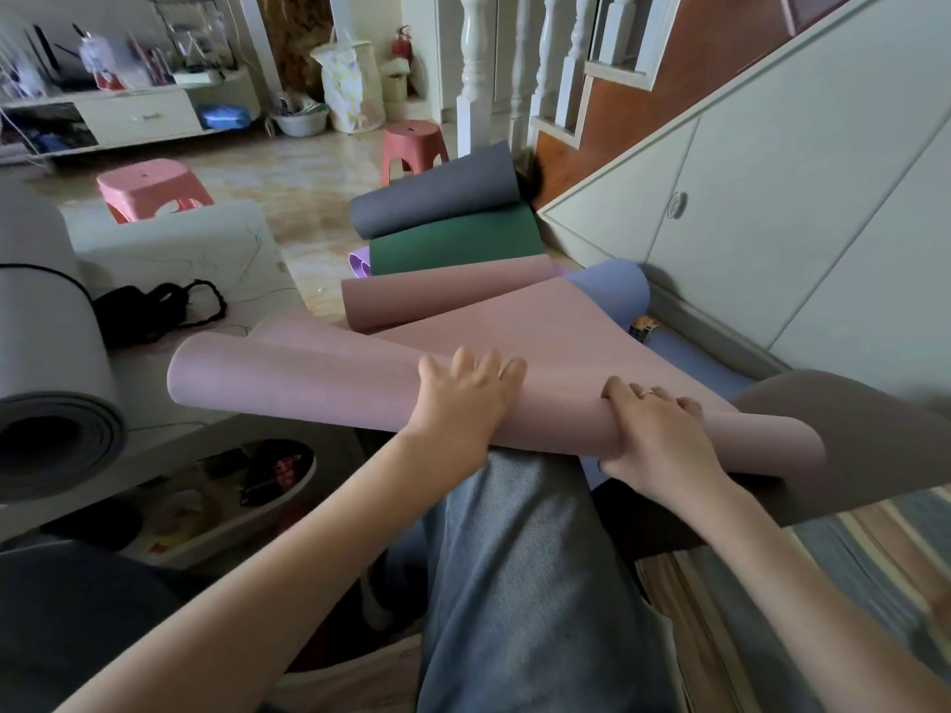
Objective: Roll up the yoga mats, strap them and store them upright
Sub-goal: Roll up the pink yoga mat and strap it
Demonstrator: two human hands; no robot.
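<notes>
While lying loosely rolled across a lap in blue denim (pixel 514 558), shows as a pale pink yoga mat (pixel 309 383), matte and smooth, its curl wide and slack rather than tight, left end open like a tube and hanging out past the knee toward a low white table (pixel 170 259). Runs on from the roll as a flat pink sheet, up and away toward the floor by the stair wall. Pressed on top of the roll near its middle by the left hand (pixel 465 398), fingers spread and nearly straight, palm down, not closed round anything. Grasped further right by the right hand (pixel 651 434), fingers curled over the top of the roll and thumb below at the edge, a ring on one finger. Beyond it, lying overlapped on the floor: a second pink mat (pixel 437 295), a green mat (pixel 458 244), a grey mat (pixel 437 198) with its near end curled up, a purple roll end (pixel 358 265) peeping out, and a lavender-blue mat (pixel 617 285) along the cupboard panels. At left, on the table, a fat grey rolled mat (pixel 51 383) seen end-on, with black straps (pixel 159 306) heaped beside it. Further back, two red plastic stools (pixel 149 185) on the glossy floor.
</notes>
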